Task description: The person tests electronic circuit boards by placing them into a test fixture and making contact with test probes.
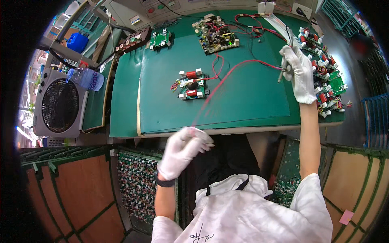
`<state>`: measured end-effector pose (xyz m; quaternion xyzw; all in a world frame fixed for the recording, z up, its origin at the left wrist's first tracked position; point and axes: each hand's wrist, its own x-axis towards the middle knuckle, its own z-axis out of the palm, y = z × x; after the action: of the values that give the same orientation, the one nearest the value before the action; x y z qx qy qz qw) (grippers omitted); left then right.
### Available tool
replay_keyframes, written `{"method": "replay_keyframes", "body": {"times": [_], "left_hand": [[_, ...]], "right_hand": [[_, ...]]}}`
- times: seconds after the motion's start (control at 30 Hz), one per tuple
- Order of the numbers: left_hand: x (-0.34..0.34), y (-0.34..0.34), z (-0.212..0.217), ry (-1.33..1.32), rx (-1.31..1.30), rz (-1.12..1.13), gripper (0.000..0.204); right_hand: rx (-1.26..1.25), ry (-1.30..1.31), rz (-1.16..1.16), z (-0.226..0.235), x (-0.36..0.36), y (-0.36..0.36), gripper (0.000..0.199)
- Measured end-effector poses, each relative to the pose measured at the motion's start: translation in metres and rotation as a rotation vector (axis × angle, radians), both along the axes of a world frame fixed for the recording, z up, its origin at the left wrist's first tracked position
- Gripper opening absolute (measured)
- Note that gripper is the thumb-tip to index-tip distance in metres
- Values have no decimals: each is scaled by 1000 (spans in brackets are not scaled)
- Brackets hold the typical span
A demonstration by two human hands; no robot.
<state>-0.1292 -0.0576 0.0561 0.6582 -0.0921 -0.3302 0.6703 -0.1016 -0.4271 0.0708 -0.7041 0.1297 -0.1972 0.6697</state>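
Right hand (pixel 299 73): gloved fingers clamped on thin grey rod (pixel 280 75), above tabletop (pixel 247 107) near right edge. Left hand (pixel 183 150): fingers curled off front edge at red wire (pixel 242 62), blurred, grip can't tell. Wire arcs between hands. Red-part board (pixel 193 85) mid-tabletop; larger board (pixel 214 35) toward far edge; board cluster (pixel 325 79) along right edge.

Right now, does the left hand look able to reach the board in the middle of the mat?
Probably yes: the left hand is by the mat, with nothing solid between it and the board. Only the red wire, seemingly in its grip, may hinder.
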Motion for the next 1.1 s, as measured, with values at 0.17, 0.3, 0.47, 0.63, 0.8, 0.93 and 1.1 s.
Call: {"method": "replay_keyframes", "body": {"times": [0.17,0.3,0.47,0.63,0.8,0.93,1.1], "left_hand": [[79,48,-16,-307,-38,219,11],[113,33,-19,-350,15,241,23],[124,24,-44,-421,53,247,27],[140,27,-62,-584,29,345,23],[144,23,-65,-628,-32,301,20],[153,28,-65,-1055,244,140,19],[145,35,-59,-1008,354,170,17]], "right_hand": [[37,-60,106,-37,43,36,34],[51,-86,75,-79,76,45,35],[-3,-26,64,-91,77,51,36],[-57,-6,48,-87,77,51,38],[-65,6,49,-88,77,49,38],[-67,-1,68,-87,76,52,37],[-59,-24,69,-83,70,55,34]]}}
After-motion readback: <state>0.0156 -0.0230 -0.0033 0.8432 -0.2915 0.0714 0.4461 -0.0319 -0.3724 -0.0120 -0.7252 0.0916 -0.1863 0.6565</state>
